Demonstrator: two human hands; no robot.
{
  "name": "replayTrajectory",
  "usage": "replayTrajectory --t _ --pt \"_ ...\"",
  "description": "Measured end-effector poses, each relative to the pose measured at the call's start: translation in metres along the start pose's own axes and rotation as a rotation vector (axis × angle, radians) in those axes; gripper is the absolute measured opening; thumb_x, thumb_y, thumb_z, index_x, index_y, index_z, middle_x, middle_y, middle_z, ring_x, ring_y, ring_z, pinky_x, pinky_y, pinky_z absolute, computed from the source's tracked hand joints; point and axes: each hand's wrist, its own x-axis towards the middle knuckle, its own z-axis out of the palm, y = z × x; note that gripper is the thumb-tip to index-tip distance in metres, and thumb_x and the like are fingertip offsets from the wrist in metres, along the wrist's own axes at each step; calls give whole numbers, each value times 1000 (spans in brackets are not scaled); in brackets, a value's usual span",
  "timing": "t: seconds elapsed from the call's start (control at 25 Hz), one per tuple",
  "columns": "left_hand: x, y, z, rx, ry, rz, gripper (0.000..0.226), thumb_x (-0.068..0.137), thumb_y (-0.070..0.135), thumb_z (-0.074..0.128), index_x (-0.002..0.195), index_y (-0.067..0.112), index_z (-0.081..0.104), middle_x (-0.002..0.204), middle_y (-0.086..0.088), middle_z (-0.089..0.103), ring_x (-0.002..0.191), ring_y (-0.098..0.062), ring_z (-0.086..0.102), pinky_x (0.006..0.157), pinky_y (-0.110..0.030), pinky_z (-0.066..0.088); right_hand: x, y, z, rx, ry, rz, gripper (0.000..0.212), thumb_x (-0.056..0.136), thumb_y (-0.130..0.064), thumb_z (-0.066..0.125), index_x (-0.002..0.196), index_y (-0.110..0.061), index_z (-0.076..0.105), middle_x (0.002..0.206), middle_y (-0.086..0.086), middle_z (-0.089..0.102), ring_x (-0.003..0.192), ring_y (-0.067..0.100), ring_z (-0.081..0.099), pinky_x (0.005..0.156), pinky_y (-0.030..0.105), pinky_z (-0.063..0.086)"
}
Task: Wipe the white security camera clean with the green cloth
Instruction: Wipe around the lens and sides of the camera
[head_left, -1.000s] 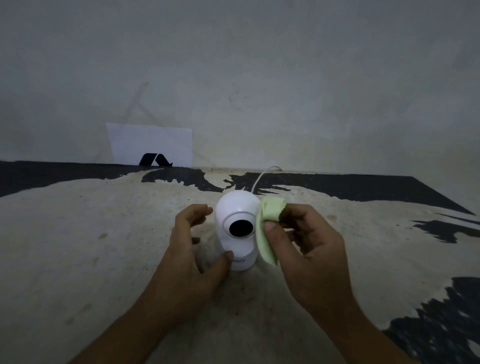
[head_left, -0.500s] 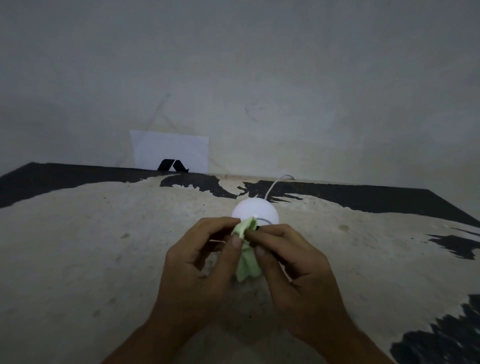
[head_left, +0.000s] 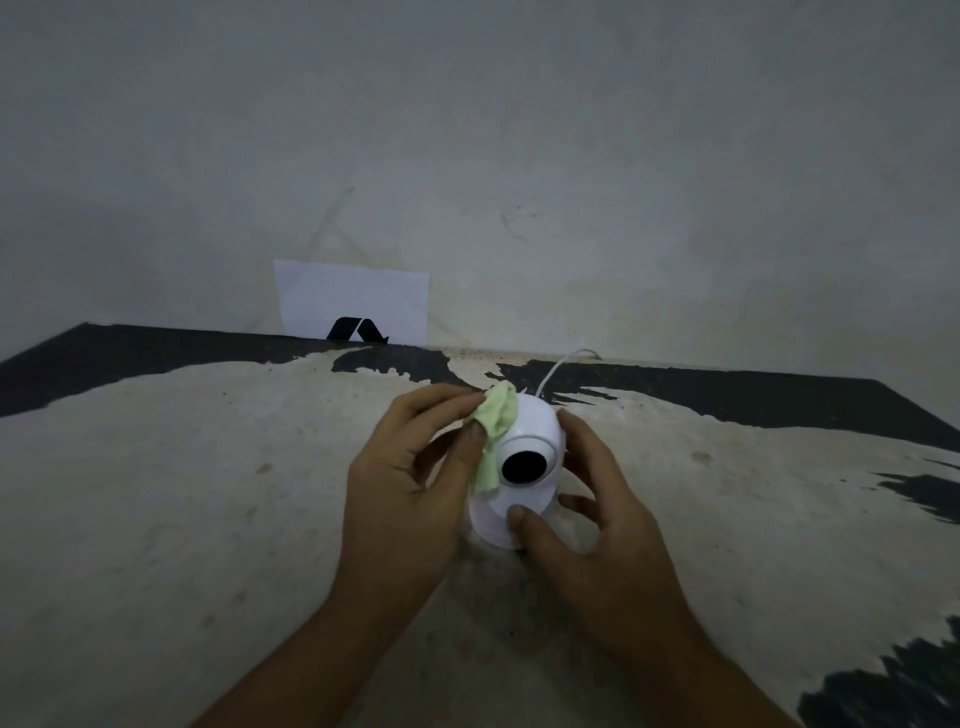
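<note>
While the right hand (head_left: 587, 525) braces the white security camera (head_left: 524, 467) with thumb and fingers, the left hand (head_left: 415, 467) pinches the green cloth (head_left: 496, 431) against its side to wipe.

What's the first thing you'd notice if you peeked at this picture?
The white security camera in the middle of the worn table, its big black lens like one eye staring back. The left hand presses a green cloth to its upper left side, while the right hand steadies its base. Behind, a white paper with a black mark leans on the wall.
</note>
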Motion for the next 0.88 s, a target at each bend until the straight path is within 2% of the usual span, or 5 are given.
replayTrajectory --t 0.2,0.36,0.52,0.72,0.88 --pt "8 -3 6 56 -121 -21 40 83 35 53 120 21 62 117 13 65 109 5 58 91 -9 45 6 4 -4 -1 2 -47 68 74 -35 73 121 -47 24 116 -38 31 107 -6 39 92 13 33" --pt "11 -6 1 -48 -80 -171 27 84 24 62 111 26 66 90 35 66 92 13 63 74 -4 48 7 8 -3 38 38 -127 67 74 -35 73 121 -52 28 123 -39 38 106 -26 39 86 0 38" --pt "17 4 4 88 -188 -42 32 83 30 61 115 25 66 112 13 69 105 4 61 92 -15 48 9 7 -2 79 8 -87 59 71 -44 67 115 -53 30 115 -43 36 99 -24 40 79 0 38" --pt "43 12 0 119 -320 -185 25 85 33 60 108 34 67 92 30 64 84 21 58 68 4 42 9 9 -2 91 7 -106 62 73 -39 70 115 -56 28 111 -49 36 97 -31 39 78 -1 38" --pt "55 23 0 274 -482 -85 24 84 34 62 107 35 69 102 20 70 91 6 63 79 -7 49 10 9 -1 78 24 -115 64 75 -33 71 113 -56 26 109 -47 32 92 -31 37 76 -4 34"
